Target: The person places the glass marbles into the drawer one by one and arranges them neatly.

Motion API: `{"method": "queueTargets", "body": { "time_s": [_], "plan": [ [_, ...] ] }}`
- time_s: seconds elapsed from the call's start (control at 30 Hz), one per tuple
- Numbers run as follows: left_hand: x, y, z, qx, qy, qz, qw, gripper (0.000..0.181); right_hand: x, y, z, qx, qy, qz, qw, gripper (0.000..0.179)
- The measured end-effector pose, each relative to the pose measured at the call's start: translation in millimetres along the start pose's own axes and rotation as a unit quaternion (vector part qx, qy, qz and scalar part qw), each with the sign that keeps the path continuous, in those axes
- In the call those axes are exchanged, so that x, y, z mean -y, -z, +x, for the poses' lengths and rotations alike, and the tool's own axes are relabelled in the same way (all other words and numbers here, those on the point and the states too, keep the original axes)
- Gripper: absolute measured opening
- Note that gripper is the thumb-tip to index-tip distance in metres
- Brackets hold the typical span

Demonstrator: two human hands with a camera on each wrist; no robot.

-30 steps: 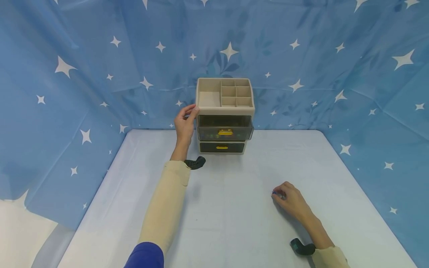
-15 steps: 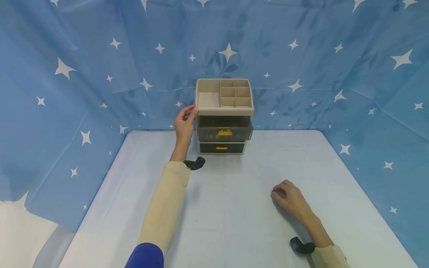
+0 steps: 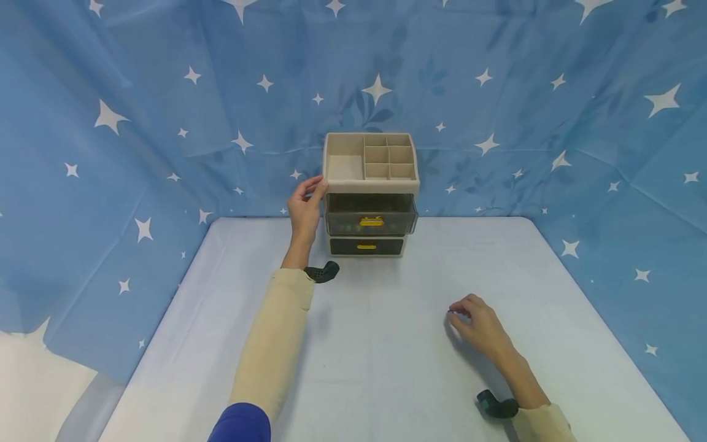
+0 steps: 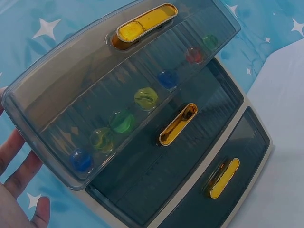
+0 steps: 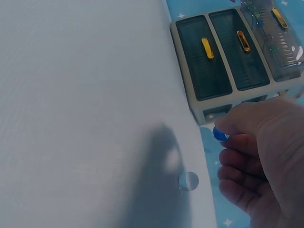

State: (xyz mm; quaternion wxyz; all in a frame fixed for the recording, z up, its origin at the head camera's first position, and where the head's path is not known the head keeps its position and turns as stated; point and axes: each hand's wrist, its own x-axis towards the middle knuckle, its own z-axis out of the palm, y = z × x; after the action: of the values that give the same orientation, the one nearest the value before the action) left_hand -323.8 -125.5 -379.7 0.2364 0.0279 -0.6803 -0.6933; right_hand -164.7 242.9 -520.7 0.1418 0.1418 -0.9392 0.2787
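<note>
A beige drawer organizer (image 3: 372,186) stands at the back of the table, its top smoky see-through drawer (image 3: 372,224) pulled out. Several glass marbles lie inside that drawer, among them a green marble (image 4: 121,121), a red marble (image 4: 194,54) and a blue marble (image 4: 81,160). My left hand (image 3: 304,212) touches the organizer's upper left side with its fingertips, the lower fingers loose beside the drawer. Above the table at the right, my right hand (image 3: 482,325) pinches another blue marble (image 5: 220,134) between thumb and forefinger, mostly hidden by the thumb in the right wrist view.
Two closed drawers with yellow handles sit under the pulled-out one; the lower handle (image 4: 224,178) shows clearly. Divided compartments (image 3: 389,156) top the organizer. A clear round spot (image 5: 189,181) shows beneath my right hand; I cannot tell what it is. A starry blue curtain (image 3: 442,98) surrounds the white table (image 3: 375,344).
My right hand has risen slightly and shifted a little forward with the marble. The left hand stays at the organizer. The head view has tilted slightly.
</note>
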Motion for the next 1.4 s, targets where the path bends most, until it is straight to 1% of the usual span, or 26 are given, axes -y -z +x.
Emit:
{"method": "queueTargets", "body": {
  "time_s": [0.17,0.3,0.6,0.83,1.17,1.4],
  "plan": [
    [-12.7,1.8,-8.1,0.001,0.002,0.003,1.0,0.029,3.7,1.3,2.2,-0.001,-0.002,-0.002,1.0,0.01],
    [-14.8,1.9,-10.1,0.0,0.002,0.001,1.0,0.029,7.5,2.3,3.6,-0.007,0.002,0.001,1.0,0.009],
    [-15.8,2.6,-11.7,0.004,-0.002,0.004,1.0,0.029,15.5,4.1,11.6,-0.032,0.025,-0.005,0.9992,0.008],
    [14.6,3.0,6.2,0.004,-0.019,-0.002,0.9998,0.031,20.0,5.6,15.6,-0.036,0.018,-0.001,0.9992,0.009],
    [15.0,2.3,7.9,0.0,-0.025,-0.008,0.9996,0.031,27.6,10.0,25.9,-0.049,0.023,0.0,0.9985,0.01],
    [15.0,1.8,7.4,0.002,-0.027,-0.013,0.9995,0.032,35.4,13.9,31.6,-0.05,0.016,0.003,0.9986,0.01]
  ]
}}
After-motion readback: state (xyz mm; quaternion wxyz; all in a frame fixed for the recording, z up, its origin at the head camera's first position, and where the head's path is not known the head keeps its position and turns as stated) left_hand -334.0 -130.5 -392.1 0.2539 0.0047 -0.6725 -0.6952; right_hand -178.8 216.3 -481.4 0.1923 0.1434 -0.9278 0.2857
